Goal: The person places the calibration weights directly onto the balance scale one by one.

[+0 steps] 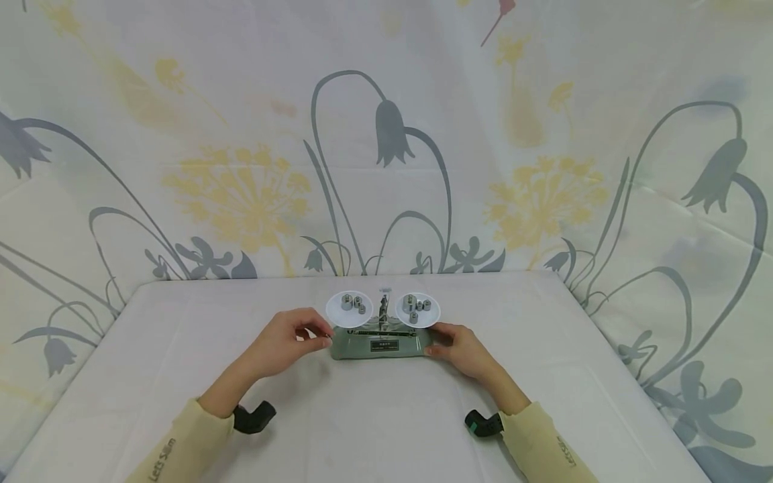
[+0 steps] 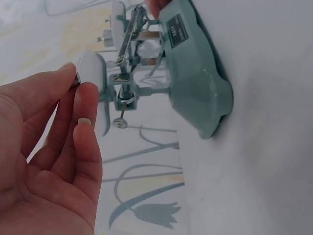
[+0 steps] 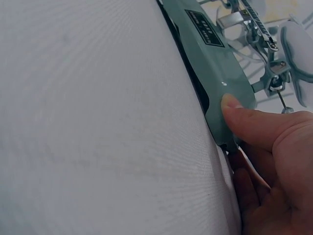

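Note:
A green balance scale (image 1: 356,347) stands on the table, its two white pans on top. The left pan (image 1: 338,320) bears three metal weights (image 1: 347,302); several more weights (image 1: 410,303) sit on the right pan (image 1: 432,317). Beside the left pan, my left hand (image 1: 284,343) pinches a small metal weight (image 2: 76,81) between thumb and index finger, mostly hidden by the fingertips. At the scale's right end, my right hand (image 1: 464,349) grips the green base (image 3: 222,73), thumb on its front and other fingers behind and at the lower edge.
A white cloth covers the table (image 1: 374,422). Behind it hangs a flower-printed curtain (image 1: 386,201). Black wrist devices (image 1: 254,417) stick out from both sleeves. The dark nameplate (image 1: 384,345) faces forward on the base.

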### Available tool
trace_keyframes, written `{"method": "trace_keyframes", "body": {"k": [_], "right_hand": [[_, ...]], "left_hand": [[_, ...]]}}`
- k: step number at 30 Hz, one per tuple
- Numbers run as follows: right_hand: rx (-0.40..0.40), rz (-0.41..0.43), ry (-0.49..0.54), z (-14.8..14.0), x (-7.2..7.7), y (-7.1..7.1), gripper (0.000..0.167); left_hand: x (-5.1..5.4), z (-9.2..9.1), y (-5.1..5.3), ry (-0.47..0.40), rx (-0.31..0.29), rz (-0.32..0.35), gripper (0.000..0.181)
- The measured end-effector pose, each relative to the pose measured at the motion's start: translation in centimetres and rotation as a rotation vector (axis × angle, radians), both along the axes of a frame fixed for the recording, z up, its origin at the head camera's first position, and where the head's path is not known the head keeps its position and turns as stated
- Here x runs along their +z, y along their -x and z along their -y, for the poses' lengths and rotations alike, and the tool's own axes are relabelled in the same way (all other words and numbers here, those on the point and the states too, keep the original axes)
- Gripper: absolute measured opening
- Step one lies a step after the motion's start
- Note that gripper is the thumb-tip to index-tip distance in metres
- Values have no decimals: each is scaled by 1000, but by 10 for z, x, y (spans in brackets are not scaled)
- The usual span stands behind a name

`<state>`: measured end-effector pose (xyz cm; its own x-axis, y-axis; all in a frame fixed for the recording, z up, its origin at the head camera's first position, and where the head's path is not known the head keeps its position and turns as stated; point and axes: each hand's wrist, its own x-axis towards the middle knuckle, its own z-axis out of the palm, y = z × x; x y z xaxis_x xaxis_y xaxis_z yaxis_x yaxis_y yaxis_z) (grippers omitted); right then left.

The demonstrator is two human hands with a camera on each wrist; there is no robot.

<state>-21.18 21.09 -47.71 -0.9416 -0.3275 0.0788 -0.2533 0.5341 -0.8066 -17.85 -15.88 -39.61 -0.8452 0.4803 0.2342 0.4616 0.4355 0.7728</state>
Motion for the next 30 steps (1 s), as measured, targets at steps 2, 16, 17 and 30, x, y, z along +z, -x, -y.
{"method": "trace_keyframes", "body": {"k": [2,16,17,30], "right_hand": [[-1,1,0,0,0,0,58],[-6,-6,-15,1,2,-1,57],[-6,-7,-16,1,2,-1,57],[-6,-24,-34,0,1,0,56]], "left_hand": [[3,1,2,-2,4,-4,8],[24,-1,12,22,-15,-67,12],[25,-1,13,26,-17,-65,12],[33,-3,25,75,-49,-108,13]]}}
